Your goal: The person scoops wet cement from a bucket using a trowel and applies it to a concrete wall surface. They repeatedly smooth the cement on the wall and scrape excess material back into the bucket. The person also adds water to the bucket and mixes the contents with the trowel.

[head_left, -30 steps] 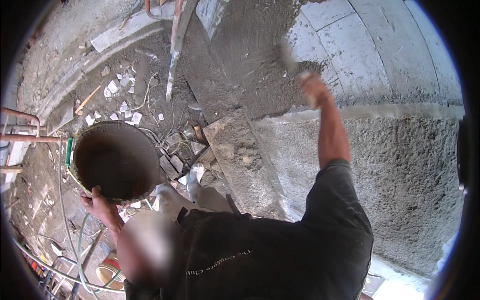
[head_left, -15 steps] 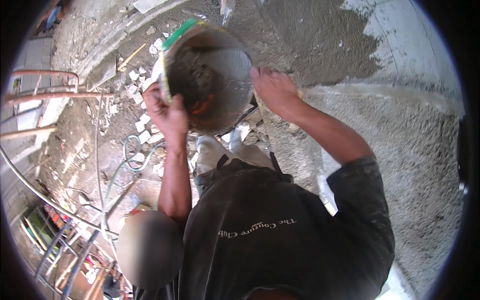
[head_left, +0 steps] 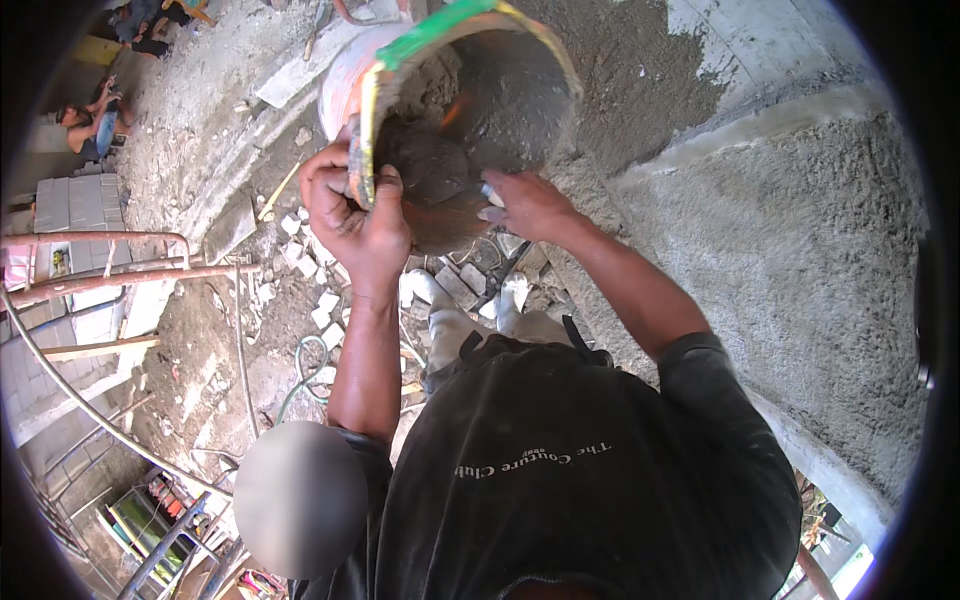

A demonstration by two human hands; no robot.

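Note:
My left hand (head_left: pixel 355 215) is closed on the near rim of a mortar bucket (head_left: pixel 340 90), tilted up with a green strip along its top edge. Wet grey mortar (head_left: pixel 420 100) lies inside. My right hand (head_left: pixel 525 205) is at the bucket's right lower side, closed around the pale handle of a tool (head_left: pixel 492 195), apparently a trowel, whose blade is hard to make out against the mortar. My white boots (head_left: pixel 515 290) stand below.
Rough plastered surfaces (head_left: pixel 760 280) and a freshly coated patch (head_left: pixel 630 70) lie at right. Rubble (head_left: pixel 300 260), a green hose (head_left: pixel 305 370), rusty scaffold pipes (head_left: pixel 120 280) and grey blocks (head_left: pixel 70 205) fill the left. Two other people (head_left: pixel 95 125) are at upper left.
My left hand has lifted and tilted the bucket, moving it up and right. My right hand has come from the plastered surface to the bucket's interior. The view has shifted, showing people at upper left.

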